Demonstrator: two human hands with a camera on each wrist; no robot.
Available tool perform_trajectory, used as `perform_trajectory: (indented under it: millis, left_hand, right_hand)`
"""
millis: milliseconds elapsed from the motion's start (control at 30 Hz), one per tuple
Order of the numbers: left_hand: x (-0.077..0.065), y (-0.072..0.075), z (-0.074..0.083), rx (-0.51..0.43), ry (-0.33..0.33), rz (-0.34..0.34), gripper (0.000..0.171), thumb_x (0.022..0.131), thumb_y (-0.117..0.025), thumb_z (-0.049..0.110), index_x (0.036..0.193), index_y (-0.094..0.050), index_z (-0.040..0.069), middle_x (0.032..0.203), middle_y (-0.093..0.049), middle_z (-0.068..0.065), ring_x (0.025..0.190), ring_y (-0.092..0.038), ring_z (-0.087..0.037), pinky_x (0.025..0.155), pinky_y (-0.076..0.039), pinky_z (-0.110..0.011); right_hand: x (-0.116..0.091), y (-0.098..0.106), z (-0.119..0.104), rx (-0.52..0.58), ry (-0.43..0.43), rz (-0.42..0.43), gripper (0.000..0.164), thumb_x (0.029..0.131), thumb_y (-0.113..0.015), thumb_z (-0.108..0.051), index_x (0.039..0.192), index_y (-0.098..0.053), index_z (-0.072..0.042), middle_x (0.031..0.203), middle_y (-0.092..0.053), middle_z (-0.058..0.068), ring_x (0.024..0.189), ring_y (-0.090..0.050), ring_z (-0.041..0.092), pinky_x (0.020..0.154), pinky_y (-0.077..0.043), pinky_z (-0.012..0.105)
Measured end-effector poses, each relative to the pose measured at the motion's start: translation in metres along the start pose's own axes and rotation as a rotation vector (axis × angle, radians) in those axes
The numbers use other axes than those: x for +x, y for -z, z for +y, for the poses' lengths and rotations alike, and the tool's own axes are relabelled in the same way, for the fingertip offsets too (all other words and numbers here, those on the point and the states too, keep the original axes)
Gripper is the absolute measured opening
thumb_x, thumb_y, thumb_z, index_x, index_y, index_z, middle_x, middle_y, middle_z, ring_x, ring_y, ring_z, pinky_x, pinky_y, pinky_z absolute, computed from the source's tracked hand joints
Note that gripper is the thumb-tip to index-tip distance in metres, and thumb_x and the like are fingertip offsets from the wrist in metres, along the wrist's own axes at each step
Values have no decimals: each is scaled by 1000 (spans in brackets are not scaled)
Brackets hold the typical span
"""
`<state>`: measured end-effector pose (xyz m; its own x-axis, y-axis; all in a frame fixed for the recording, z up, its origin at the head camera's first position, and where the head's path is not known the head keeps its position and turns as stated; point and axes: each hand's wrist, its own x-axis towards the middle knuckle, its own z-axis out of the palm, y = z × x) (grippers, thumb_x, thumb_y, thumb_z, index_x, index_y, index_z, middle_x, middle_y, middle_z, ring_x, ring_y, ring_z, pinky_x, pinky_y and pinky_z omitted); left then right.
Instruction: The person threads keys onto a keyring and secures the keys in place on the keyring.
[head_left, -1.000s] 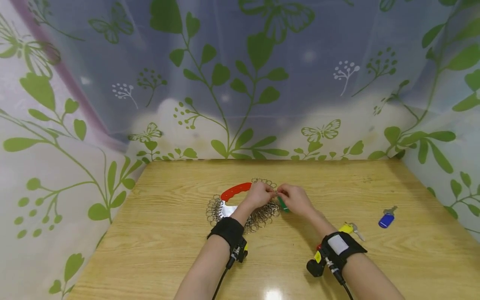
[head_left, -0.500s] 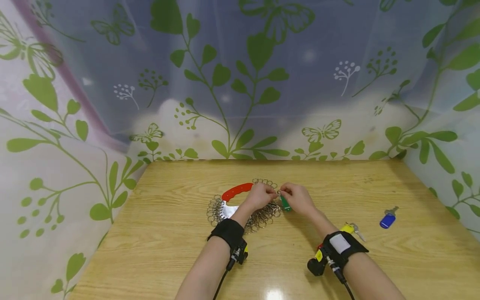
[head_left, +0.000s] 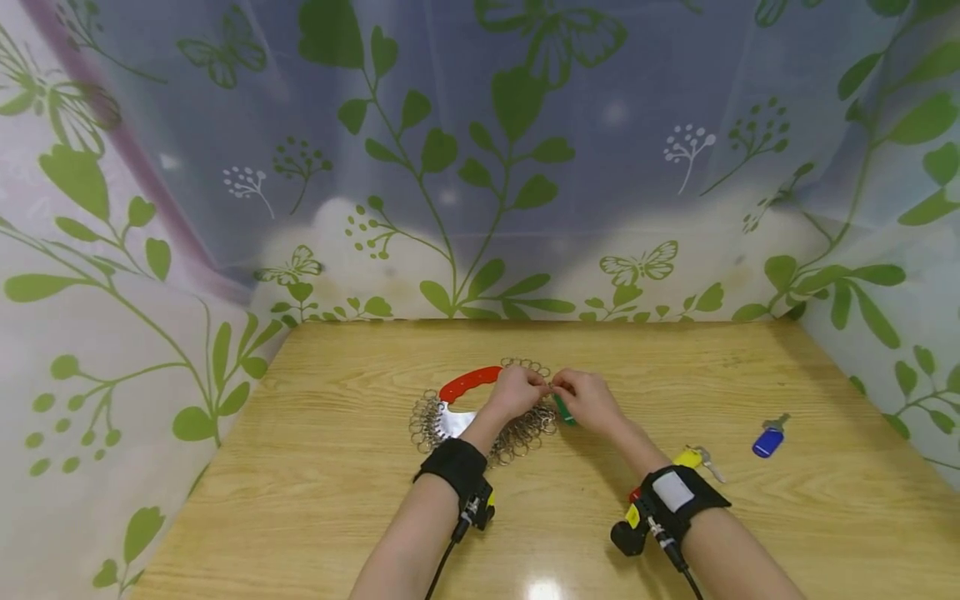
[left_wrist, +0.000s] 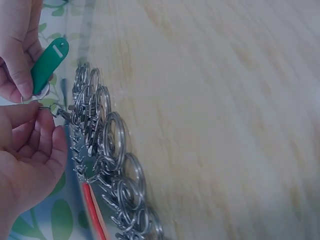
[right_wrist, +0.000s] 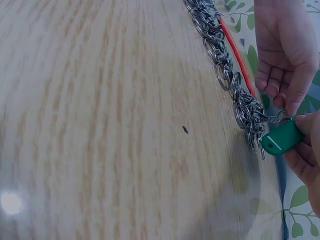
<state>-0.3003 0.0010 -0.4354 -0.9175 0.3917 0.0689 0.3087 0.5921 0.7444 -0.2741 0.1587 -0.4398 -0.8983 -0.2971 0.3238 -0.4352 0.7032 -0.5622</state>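
Note:
A key-ring holder with a red handle (head_left: pixel 471 382) and a silver plate (head_left: pixel 454 422) lies on the table, fringed with many metal split rings (left_wrist: pixel 120 140). At its right side my left hand (head_left: pixel 517 392) pinches one small split ring (right_wrist: pixel 284 114) between thumb and forefinger, its other fingers loosely curled. Close against those fingertips, my right hand (head_left: pixel 588 400) pinches a green key tag (right_wrist: pixel 284 137) by the end near the ring. The tag's slotted end (left_wrist: pixel 59 47) sticks out past the fingers. Fingertips hide where tag and ring meet.
To the right on the wooden table (head_left: pixel 337 500) lies a blue key tag (head_left: pixel 768 442) with a key. A yellow key tag (head_left: pixel 687 458) with its key (head_left: pixel 711 467) sits beside my right wrist strap (head_left: pixel 678 500), partly covered. A patterned curtain (head_left: pixel 480 167) closes off the back.
My right fingertips, with the green key tag, drew slightly away from the left ones half a second ago and are close against them again now. My left hand stays nearly still.

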Motion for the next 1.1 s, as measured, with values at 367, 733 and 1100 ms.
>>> perform_trajectory:
  millis: [367,733,1100]
  left_hand:
    - [2,-2,-7,92,-93,-26,20,91,-60,15,80,-72,3,57,-45,4,50,-37,-9,52,-30,-21]
    - [1,0,-6,86,-79,-31,22,93,-57,14,79,-69,2,56,-41,3,49,-34,-10,52,-30,-22]
    - [0,2,-3,71,-66,-19,24,93,-56,12,76,-67,-1,52,-33,3,48,-29,-11,53,-27,-23]
  right_hand:
    - [-1,0,4,59,-41,39,9,90,-60,-5,93,-67,-1,80,-65,6,68,-59,17,60,-46,32]
    - [0,-1,4,31,-13,31,8,89,-60,-5,94,-66,-1,78,-65,5,65,-58,15,58,-46,31]
    - [0,-1,2,22,-5,12,9,90,-60,-5,95,-66,-2,81,-65,5,67,-59,15,58,-47,29]
